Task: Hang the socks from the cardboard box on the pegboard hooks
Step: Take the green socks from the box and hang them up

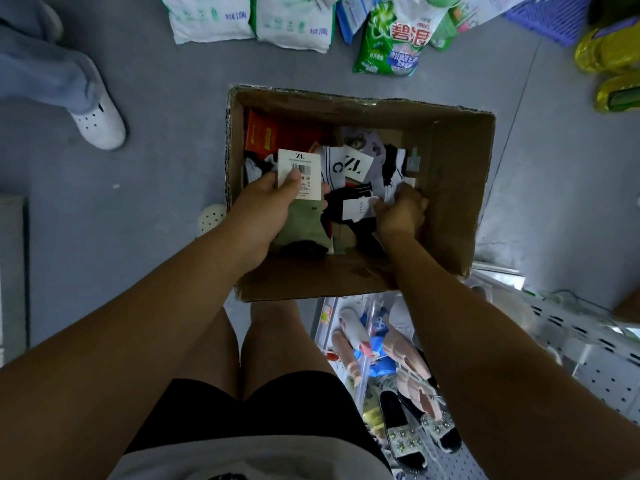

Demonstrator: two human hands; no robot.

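Observation:
An open cardboard box [453, 188] stands on the grey floor in front of me, holding several pairs of socks with white card labels. My left hand [268, 206] grips a green pair of socks [304, 221] by its white barcode label, thumb on the card, just above the box's left side. My right hand [401, 211] reaches into the right part of the box with fingers curled round the white label of a black and white pair of socks [393, 168]. A white pegboard panel [595, 372] shows at the lower right.
Detergent bags [391, 36] and white packs [211, 19] lie on the floor beyond the box. Another person's leg and white clog [98, 124] stand at the left. Below the box's near right corner a rack holds shoes [408, 434] and packaged goods. Yellow bottles [613, 53] lie at the far right.

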